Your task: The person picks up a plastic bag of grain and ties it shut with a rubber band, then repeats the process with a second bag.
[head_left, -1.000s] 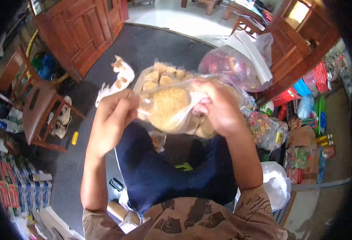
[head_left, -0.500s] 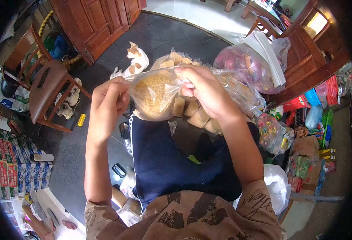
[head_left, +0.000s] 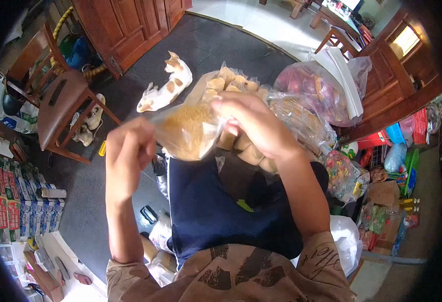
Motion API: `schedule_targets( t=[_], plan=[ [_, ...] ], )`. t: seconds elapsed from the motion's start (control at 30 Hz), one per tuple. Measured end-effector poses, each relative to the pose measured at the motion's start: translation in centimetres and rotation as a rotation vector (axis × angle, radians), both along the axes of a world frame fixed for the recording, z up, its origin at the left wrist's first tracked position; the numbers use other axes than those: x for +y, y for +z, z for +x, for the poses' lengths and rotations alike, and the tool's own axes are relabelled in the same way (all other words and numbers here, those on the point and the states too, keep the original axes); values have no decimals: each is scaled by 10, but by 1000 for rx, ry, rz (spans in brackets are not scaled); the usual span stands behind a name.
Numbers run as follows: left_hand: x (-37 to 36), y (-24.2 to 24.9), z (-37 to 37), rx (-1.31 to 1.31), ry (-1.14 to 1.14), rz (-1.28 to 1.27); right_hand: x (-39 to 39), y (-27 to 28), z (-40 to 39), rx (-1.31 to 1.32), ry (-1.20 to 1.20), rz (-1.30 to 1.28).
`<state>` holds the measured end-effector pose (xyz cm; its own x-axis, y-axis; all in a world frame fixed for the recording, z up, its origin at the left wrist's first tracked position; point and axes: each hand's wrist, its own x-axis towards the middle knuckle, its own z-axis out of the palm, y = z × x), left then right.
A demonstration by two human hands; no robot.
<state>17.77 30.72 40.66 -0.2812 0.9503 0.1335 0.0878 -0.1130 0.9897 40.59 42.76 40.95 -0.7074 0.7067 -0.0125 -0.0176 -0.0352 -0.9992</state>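
Note:
A clear plastic bag [head_left: 188, 133] of golden-brown, grainy stuff hangs between my two hands above my lap, slightly smeared by motion. My left hand [head_left: 130, 148] pinches one upper corner of it. At the opposite upper corner my right hand [head_left: 248, 116] grips the plastic between thumb and fingers. A pale patch shows on the bag's right side. Just beyond lie several similar filled packets [head_left: 251, 153], light brown, partly hidden by my right hand and forearm. More such packets [head_left: 226, 78] sit in a large clear bag farther back.
A white-and-tan cat [head_left: 173, 83] lies on the dark floor ahead. A large bag of reddish-purple items [head_left: 311, 90] stands at the right. On the left are a wooden chair [head_left: 62, 105] and stacked cartons [head_left: 15, 201]. A green scrap [head_left: 244, 205] lies near my lap.
The bag has come slightly lower and tilted, its top edge no longer stretched as straight. My left hand has dropped a little. The cat appears less covered by the bag and hands.

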Motion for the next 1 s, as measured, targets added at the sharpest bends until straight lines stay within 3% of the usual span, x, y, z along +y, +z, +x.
schedule_targets(
  t=[0.03,0.47,0.5,0.6,0.83,1.0],
  plan=[
    [-4,-1,1,6,-32,-10,3,-1,2,-3,94,19],
    [-8,-6,-5,-113,-93,-40,3,3,6,-2,126,-99],
    [-6,-6,-4,-138,-16,-53,4,1,5,-28,92,-111],
    [-5,-4,-6,-47,-12,-32,9,-1,8,-54,122,-25],
    [-5,-24,-11,-254,26,21,10,-1,8,-54,132,-2],
    [-1,-27,-19,55,0,87,6,11,7,-136,140,46]
  ],
)
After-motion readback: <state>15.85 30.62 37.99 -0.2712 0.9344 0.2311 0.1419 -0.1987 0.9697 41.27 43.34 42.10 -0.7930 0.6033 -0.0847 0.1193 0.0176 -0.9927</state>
